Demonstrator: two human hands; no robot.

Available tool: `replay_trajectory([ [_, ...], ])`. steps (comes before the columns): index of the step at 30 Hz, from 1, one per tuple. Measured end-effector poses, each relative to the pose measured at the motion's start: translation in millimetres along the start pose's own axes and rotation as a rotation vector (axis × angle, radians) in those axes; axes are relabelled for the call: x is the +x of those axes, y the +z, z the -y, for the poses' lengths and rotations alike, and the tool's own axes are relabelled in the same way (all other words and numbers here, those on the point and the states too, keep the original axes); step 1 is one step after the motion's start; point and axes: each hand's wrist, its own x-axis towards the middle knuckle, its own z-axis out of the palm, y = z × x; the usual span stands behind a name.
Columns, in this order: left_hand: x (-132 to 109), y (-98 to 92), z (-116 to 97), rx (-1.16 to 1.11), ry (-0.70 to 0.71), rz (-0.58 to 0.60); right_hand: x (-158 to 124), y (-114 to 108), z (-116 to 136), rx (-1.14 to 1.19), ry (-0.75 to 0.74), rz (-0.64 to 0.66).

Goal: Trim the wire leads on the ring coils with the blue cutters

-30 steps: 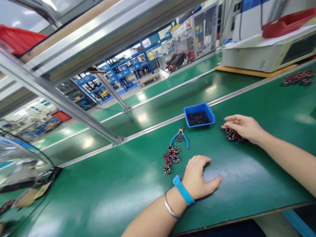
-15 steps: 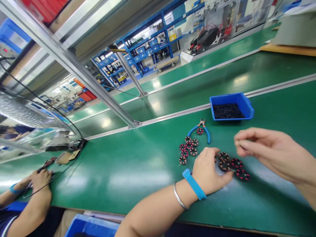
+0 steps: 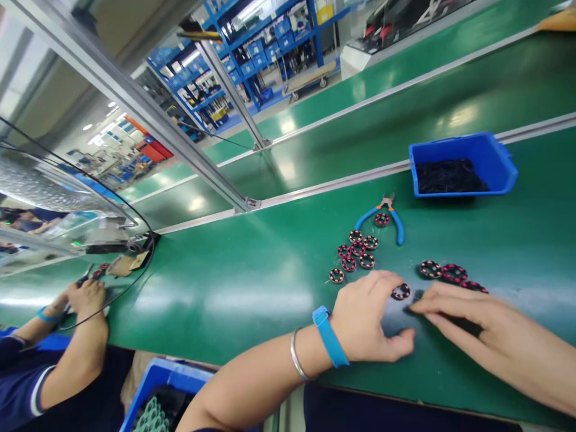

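My left hand (image 3: 371, 318), with a blue wristband and a silver bangle, rests on the green bench, its fingertips touching one small ring-shaped coil (image 3: 400, 292). My right hand (image 3: 477, 336) lies flat beside it, fingers pointing left toward that same coil. Three more coils (image 3: 450, 273) lie just beyond my right hand. A cluster of several coils (image 3: 357, 249) sits further up the bench, to the left. Neither hand lifts anything.
Blue-handled pliers (image 3: 389, 219) lie past the cluster, with one coil between the handles. A blue bin (image 3: 463, 165) of black parts stands at the right. A co-worker's hands (image 3: 85, 297) work at the left. A blue crate (image 3: 153, 390) sits below the bench edge.
The view has tilted down and left. My right hand has dropped from above the coils onto the bench. My left fingers have closed in on one coil apart from the other three.
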Motion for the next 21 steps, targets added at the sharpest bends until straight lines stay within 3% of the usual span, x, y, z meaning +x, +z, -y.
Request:
replay_trajectory([
  [3,0.1,-6.6,-1.2,-0.038,0.004,0.02,6.2,-3.5,-2.2,-0.095,-0.04,-0.121],
  [8,8.5,-3.7,-4.6,-0.008,-0.044,0.026,17.6,-4.3,5.8,-0.054,0.088,-0.134],
  [13,14.9,-7.7,-5.9,-0.024,-0.051,0.077,11.0,-2.8,7.6,-0.084,0.073,-0.206],
  [21,8.3,-30.0,-5.3,-0.086,0.013,0.221,16.1,-4.5,22.4,0.014,0.198,-0.104],
])
